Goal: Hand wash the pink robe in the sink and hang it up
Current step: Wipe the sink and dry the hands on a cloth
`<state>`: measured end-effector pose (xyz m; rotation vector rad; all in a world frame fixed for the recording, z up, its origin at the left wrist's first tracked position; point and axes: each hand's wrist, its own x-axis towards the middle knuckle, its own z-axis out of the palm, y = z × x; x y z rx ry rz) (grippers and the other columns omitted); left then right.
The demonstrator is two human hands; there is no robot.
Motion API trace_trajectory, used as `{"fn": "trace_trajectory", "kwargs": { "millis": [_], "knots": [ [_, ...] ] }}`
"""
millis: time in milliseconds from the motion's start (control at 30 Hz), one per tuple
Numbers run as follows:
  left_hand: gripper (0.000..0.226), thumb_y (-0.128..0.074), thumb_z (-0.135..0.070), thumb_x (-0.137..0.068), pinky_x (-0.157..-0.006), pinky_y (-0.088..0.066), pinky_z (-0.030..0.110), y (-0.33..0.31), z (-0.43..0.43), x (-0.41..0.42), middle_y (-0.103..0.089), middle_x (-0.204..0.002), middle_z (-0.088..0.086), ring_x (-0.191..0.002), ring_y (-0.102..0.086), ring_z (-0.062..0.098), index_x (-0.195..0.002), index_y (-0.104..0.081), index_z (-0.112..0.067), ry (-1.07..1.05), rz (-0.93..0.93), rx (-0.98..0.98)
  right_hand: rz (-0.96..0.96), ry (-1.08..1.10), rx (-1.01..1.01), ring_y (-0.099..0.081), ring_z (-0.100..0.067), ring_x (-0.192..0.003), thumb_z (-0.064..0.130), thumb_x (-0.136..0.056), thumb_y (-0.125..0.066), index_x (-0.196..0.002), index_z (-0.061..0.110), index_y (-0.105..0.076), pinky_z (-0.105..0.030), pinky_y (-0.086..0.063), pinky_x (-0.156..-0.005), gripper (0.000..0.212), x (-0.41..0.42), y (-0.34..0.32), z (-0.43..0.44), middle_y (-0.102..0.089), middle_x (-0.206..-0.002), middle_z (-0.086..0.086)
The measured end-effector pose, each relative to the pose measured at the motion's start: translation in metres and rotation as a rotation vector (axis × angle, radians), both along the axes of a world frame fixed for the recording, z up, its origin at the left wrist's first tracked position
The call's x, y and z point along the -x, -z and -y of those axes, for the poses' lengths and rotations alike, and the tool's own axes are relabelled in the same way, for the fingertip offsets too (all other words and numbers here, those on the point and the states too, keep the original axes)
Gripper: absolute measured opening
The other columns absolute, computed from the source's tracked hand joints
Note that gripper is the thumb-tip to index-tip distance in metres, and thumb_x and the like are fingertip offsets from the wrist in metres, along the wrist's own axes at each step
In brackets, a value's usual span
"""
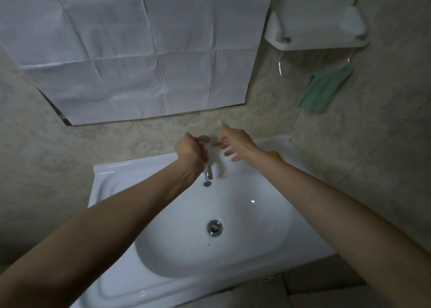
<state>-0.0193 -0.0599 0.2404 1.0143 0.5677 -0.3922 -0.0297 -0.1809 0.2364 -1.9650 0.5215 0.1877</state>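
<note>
Chrome marks the tap (208, 176), the landmark here. The left hand (190, 150) curls round its top, seemingly gripping the handle, though blur hides the exact hold. Just right of the tap the right hand (235, 142) hovers with fingers spread, holding nothing. Below the tap lies the white sink (112, 174); the pink robe is nowhere in view. Closing the drain (214, 227) first, then turning the handle gently, should fill the basin without splashing. No brand, label or writing is legible. A green cloth (326, 90) hangs up right of the tap.
</note>
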Motion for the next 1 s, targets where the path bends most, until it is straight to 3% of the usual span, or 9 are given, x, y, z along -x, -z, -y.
{"fn": "trace_trajectory", "kwargs": {
  "millis": [133,233,300,400,533,667,733,867,1000],
  "knots": [
    [0.042,-0.030,-0.017,-0.097,-0.033,-0.017,0.009,0.002,-0.006,-0.006,-0.028,-0.031,-0.005,-0.023,-0.022,0.009,-0.055,-0.027,-0.017,0.002,0.012,-0.043,-0.007,-0.064,-0.049,-0.066,-0.026,-0.087,0.049,-0.091,-0.054,-0.114,0.014,-0.061,-0.038,-0.057,-0.075,0.043,0.008,0.013,0.008,-0.065,-0.104,-0.009],
    [0.046,-0.026,-0.027,-0.103,-0.033,-0.029,0.014,-0.006,-0.004,0.001,-0.043,-0.038,-0.006,-0.027,-0.037,0.015,-0.060,-0.039,-0.021,0.224,0.133,-0.070,-0.014,-0.068,-0.392,-0.064,-0.027,-0.087,0.047,-0.088,-0.060,-0.118,0.016,-0.055,-0.046,-0.057,-0.078,0.043,0.015,0.014,0.004,-0.060,-0.110,-0.012],
    [0.044,-0.025,-0.044,-0.102,-0.058,-0.053,0.022,-0.011,-0.005,0.006,-0.065,-0.066,-0.002,-0.061,-0.064,0.033,-0.086,-0.059,-0.021,0.440,0.204,-0.098,-0.037,-0.139,-0.661,-0.062,-0.034,-0.097,0.054,-0.083,-0.062,-0.124,0.014,-0.051,-0.055,-0.054,-0.082,0.058,0.016,0.017,-0.002,-0.056,-0.112,-0.015],
    [0.077,-0.017,-0.068,-0.092,-0.060,-0.052,0.024,-0.008,-0.016,0.002,-0.064,-0.066,0.007,-0.064,-0.061,0.023,-0.100,-0.058,-0.003,0.690,0.227,-0.024,-0.019,-0.190,-0.770,-0.059,-0.040,-0.105,0.054,-0.073,-0.071,-0.143,0.022,-0.030,-0.056,-0.052,-0.081,0.088,0.015,0.025,-0.014,-0.050,-0.127,-0.015],
    [0.084,-0.004,-0.068,-0.089,-0.094,-0.042,0.035,-0.017,-0.026,0.013,-0.054,-0.131,0.007,-0.115,-0.052,0.019,-0.137,-0.040,-0.009,0.852,0.326,-0.117,0.029,-0.072,-0.899,-0.061,-0.036,-0.109,0.025,-0.087,-0.066,-0.136,0.021,-0.043,-0.051,-0.054,-0.081,0.055,0.014,0.035,-0.012,-0.056,-0.130,-0.015],
    [0.063,-0.012,-0.053,-0.097,-0.115,-0.008,0.045,-0.012,-0.048,0.017,-0.031,-0.151,0.003,-0.139,-0.026,0.018,-0.145,-0.027,-0.015,0.616,0.514,-0.367,-0.024,-0.034,-0.792,-0.061,-0.013,-0.061,0.008,-0.091,-0.056,-0.099,0.009,-0.062,-0.024,-0.052,-0.055,0.010,0.022,0.024,-0.004,-0.065,-0.076,-0.007],
    [0.056,-0.027,-0.046,-0.100,-0.110,-0.024,0.044,0.003,-0.066,0.006,-0.047,-0.142,0.006,-0.132,-0.040,0.020,-0.136,-0.044,-0.007,0.474,0.490,-0.487,-0.052,-0.004,-0.775,-0.061,-0.014,-0.056,0.006,-0.093,-0.048,-0.088,0.008,-0.061,-0.018,-0.047,-0.047,0.015,0.025,0.020,0.001,-0.061,-0.073,-0.008],
    [0.023,-0.044,-0.017,-0.098,-0.089,-0.047,0.037,0.030,-0.090,-0.001,-0.067,-0.112,0.013,-0.097,-0.061,0.019,-0.102,-0.061,-0.002,0.363,0.312,-0.551,-0.045,0.048,-0.819,-0.067,-0.030,-0.074,-0.005,-0.089,-0.044,-0.087,-0.001,-0.061,-0.033,-0.059,-0.056,0.018,0.029,0.012,0.007,-0.065,-0.093,-0.022],
    [0.019,-0.045,-0.007,-0.095,-0.078,-0.050,0.029,0.038,-0.099,0.005,-0.069,-0.098,0.013,-0.084,-0.063,0.017,-0.087,-0.062,-0.005,0.317,0.309,-0.543,-0.055,0.126,-0.548,-0.040,-0.018,-0.046,-0.016,-0.075,-0.031,-0.058,-0.001,-0.056,-0.013,-0.026,-0.033,0.034,0.033,0.010,0.007,-0.061,-0.073,-0.023]
  ]
}}
